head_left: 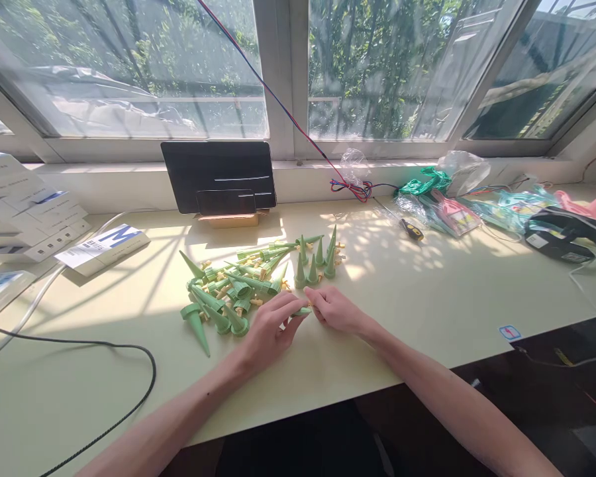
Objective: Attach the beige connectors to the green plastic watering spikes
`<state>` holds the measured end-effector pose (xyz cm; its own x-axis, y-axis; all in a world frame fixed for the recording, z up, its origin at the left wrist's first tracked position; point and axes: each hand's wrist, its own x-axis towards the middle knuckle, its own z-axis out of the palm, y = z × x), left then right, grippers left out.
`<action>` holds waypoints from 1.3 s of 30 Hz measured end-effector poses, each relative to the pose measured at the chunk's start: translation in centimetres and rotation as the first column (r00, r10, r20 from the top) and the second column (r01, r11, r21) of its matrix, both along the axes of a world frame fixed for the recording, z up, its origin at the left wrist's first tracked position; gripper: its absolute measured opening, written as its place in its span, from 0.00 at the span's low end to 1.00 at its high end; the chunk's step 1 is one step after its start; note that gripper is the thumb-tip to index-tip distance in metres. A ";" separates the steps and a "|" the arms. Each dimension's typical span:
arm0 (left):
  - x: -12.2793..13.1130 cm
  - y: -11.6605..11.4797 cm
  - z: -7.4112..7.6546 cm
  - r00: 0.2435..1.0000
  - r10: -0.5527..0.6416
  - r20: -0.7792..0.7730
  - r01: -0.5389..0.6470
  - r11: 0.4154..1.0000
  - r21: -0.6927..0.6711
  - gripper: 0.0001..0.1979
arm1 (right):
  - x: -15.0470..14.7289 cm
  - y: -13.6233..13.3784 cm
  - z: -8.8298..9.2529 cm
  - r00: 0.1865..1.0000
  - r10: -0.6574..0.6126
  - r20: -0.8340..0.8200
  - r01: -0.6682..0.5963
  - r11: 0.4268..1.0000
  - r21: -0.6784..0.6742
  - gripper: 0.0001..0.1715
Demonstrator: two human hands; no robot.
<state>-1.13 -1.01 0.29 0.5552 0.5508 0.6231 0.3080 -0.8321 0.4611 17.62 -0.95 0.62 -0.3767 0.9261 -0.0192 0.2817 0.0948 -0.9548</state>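
Note:
My left hand (274, 326) is closed around a green plant watering spike (302, 311), mostly hidden by the fingers. Right beside it, my right hand (334, 310) pinches at the spike's end, where a speck of tan shows; its fingers cover most of what they grip. A loose pile of green watering spikes (238, 288) with tan valves lies just beyond and left of my left hand. Several more spikes (312, 270) stand upright, points up, a short way beyond my fingertips. One spike (197, 329) lies at the pile's near left, pointing toward me.
A dark tablet (219, 175) leans on a stand by the window. White boxes (104, 248) are stacked at left, near a black cable (146, 358). At right lie a yellow-and-black tool (411, 230), plastic bags (457, 212) and a black strapped device (566, 235). The table's front edge (298, 409) runs below my forearms.

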 end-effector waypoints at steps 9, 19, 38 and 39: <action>-0.1 0.0 -0.1 0.999 0.002 -0.033 -0.001 1.000 0.029 0.11 | 0.1 0.1 -0.3 1.000 0.007 -0.021 -0.009 0.999 -0.052 0.35; -0.2 0.1 0.0 0.999 -0.002 -0.034 0.004 0.998 0.058 0.10 | 0.0 0.2 -0.5 1.000 0.013 -0.028 -0.015 0.999 -0.052 0.35; -0.1 0.1 0.2 0.999 0.022 -0.030 -0.021 0.999 0.029 0.09 | 0.0 0.3 -0.9 0.998 0.007 -0.059 -0.010 0.998 -0.055 0.35; -0.1 0.1 0.2 0.999 0.022 -0.030 -0.022 0.999 0.027 0.09 | 0.0 0.3 -0.9 0.998 0.007 -0.057 -0.010 0.998 -0.054 0.35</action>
<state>-1.20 -0.96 0.52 0.5622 0.5464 0.6208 0.3400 -0.8370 0.4287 17.64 -0.69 -0.27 -0.3861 0.9212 -0.0477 0.2266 0.0446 -0.9730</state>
